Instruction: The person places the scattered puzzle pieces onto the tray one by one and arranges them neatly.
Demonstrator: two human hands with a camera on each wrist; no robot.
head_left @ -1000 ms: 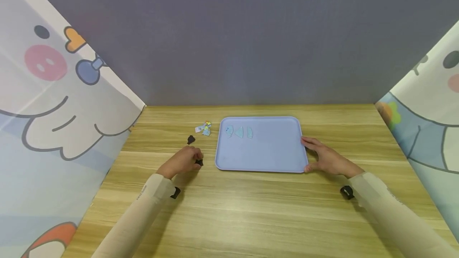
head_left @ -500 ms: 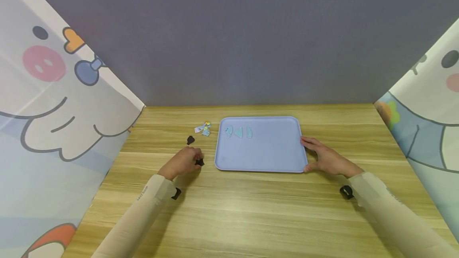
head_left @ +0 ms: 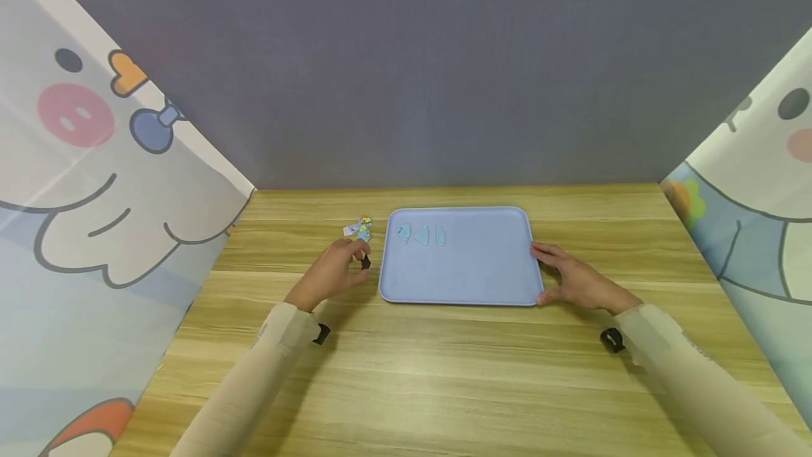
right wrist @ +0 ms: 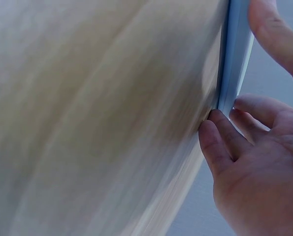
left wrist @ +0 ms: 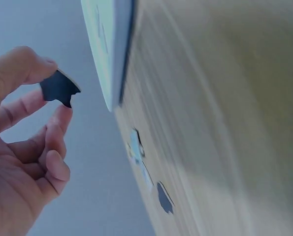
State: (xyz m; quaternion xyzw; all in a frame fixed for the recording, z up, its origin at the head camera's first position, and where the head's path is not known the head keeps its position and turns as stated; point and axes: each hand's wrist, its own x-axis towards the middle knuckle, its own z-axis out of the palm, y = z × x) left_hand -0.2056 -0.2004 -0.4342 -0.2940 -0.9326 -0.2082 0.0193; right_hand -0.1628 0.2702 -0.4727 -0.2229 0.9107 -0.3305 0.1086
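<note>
My left hand (head_left: 333, 272) pinches a small flat, irregular black puzzle piece (left wrist: 60, 87) between thumb and fingers, above the table left of the tray. In the left wrist view the piece has a pale edge. The pale blue tray (head_left: 488, 266) carries three light-blue pieces: a left one (head_left: 404, 233), a triangular middle one (head_left: 421, 235) and a right one (head_left: 440, 235), in a row at its upper left. My right hand (head_left: 580, 282) rests its fingertips and thumb against the tray's right rim, fingers loosely bent.
A small cluster of printed pieces (head_left: 359, 226) lies left of the tray. Another black piece (left wrist: 164, 198) lies on the wooden table (head_left: 444, 372), hidden behind my left hand in the head view. A grey panel (head_left: 457, 76) stands behind the table, with cartoon-printed sheets at both sides.
My left hand has picked the black piece up off the table and moved it away from me, close to the printed cluster. My right hand stays at the tray rim.
</note>
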